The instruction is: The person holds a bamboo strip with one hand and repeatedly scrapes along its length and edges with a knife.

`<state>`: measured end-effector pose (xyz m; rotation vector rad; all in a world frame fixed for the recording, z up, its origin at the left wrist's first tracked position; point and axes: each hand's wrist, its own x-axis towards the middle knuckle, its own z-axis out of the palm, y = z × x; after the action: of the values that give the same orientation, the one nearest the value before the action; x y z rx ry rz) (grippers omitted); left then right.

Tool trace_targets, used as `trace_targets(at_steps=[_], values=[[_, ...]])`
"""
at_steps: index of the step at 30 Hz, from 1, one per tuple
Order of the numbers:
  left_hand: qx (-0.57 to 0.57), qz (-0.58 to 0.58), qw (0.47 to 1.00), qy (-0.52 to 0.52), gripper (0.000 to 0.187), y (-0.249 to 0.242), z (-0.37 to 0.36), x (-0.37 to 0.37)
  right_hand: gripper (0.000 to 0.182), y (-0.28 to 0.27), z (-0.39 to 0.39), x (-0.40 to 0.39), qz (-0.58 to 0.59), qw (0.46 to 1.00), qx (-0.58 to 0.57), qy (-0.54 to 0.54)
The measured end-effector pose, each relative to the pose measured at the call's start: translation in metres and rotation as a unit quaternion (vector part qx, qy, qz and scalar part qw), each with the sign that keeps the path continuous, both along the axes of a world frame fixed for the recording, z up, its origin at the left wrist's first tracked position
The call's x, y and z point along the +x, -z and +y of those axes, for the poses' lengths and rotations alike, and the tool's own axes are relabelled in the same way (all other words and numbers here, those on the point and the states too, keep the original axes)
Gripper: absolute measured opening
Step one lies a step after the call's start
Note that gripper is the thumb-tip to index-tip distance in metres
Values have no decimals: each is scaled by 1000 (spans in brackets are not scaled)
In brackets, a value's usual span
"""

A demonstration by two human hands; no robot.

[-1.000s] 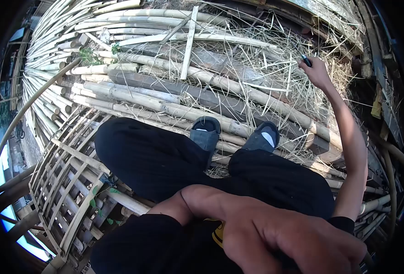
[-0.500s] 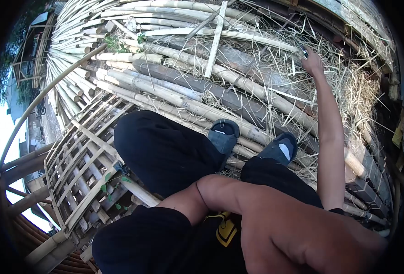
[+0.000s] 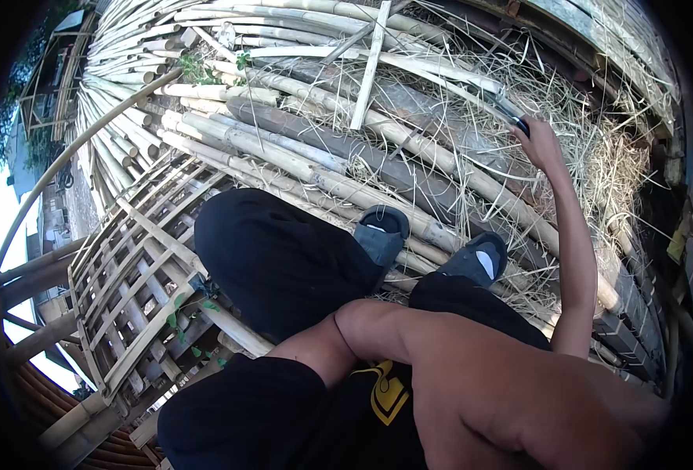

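My right hand [image 3: 541, 142] is closed round the dark handle of a knife [image 3: 511, 110], whose narrow grey blade points up and left. The blade lies along the end of a long pale bamboo strip [image 3: 409, 64]. Just below the blade, a thinner sliver [image 3: 460, 92] runs beside the strip down toward my fingers. Loose shavings [image 3: 566, 86] are heaped around the hand. My bent left forearm crosses the foreground, and its hand is outside the view.
Bamboo poles [image 3: 284, 160] lie side by side under my sandalled feet. A short flat bamboo slat [image 3: 371, 66] lies crosswise over them. A woven bamboo lattice [image 3: 139, 274] stands to my left, beside a curved pole [image 3: 88, 145]. More poles are stacked at the upper left.
My right hand has drawn back toward me and slightly right. More of the knife shows now, and the sliver has come apart from the strip's end.
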<state>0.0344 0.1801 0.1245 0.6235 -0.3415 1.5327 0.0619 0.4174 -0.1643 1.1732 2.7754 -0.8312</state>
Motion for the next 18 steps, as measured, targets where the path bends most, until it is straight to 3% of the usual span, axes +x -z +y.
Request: trace_targets(at_steps=[3, 6, 9, 14, 18], values=[[10, -17, 1000, -4, 20, -2, -4, -3, 35, -35, -16, 31, -20, 1000, 10, -17], [23, -35, 999, -14, 20, -8, -12, -8, 38, -52, -24, 66, 42, 971, -227, 64], [33, -47, 998, -23, 20, -12, -20, -14, 33, -78, -50, 83, 101, 878, -434, 176], [45, -58, 997, -39, 19, -20, -31, -13, 28, -98, -93, 86, 155, 806, -526, 222], [36, -46, 995, -83, 19, -24, -32, -25, 26, -147, -111, 67, 161, 797, -535, 229]])
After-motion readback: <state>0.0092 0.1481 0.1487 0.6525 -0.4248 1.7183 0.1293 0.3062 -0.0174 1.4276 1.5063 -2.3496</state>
